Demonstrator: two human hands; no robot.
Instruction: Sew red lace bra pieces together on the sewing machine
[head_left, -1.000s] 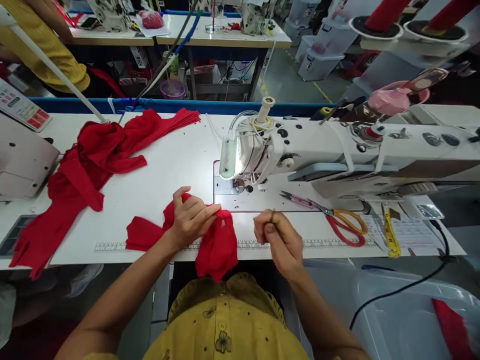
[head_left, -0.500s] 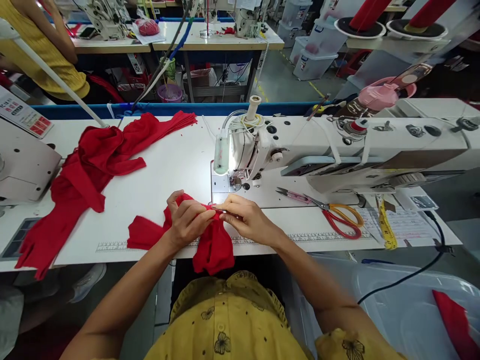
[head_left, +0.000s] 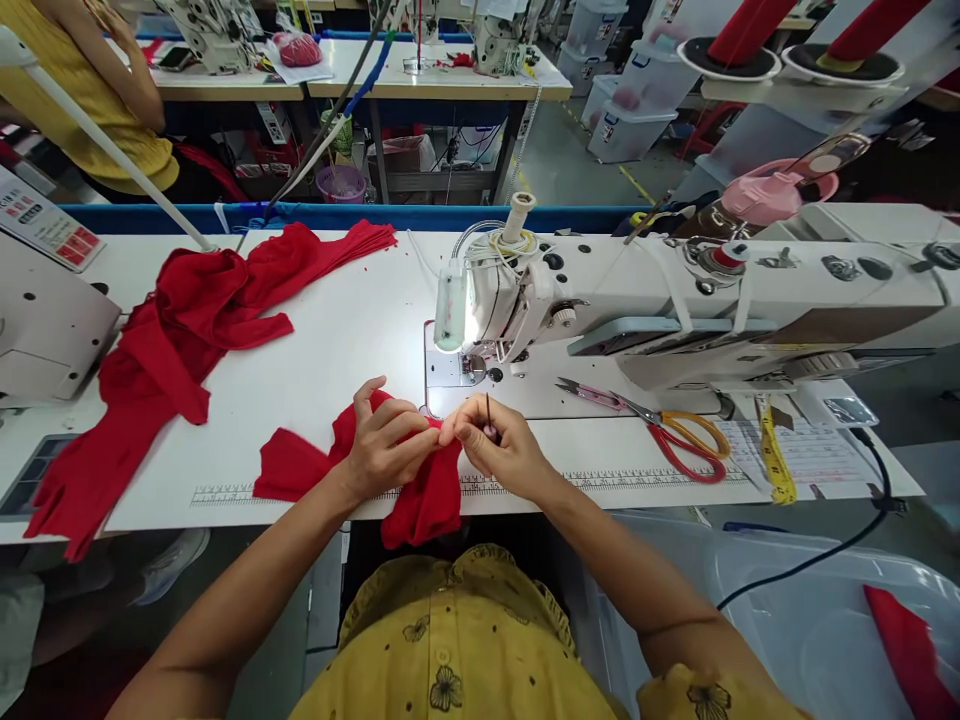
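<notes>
above the worktop, left hand pinches red cloth while right hand, thin tool now turned upright, brings freed fingertips to it.

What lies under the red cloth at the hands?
The table, its ruler markings showing on both sides of the cloth. Whatever else the cloth and left hand cover cannot be seen.

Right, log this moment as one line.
left hand: gripping red fabric | right hand: holding slim dark tool, close to left hand | ahead: white sewing machine | right side: scissors
</notes>
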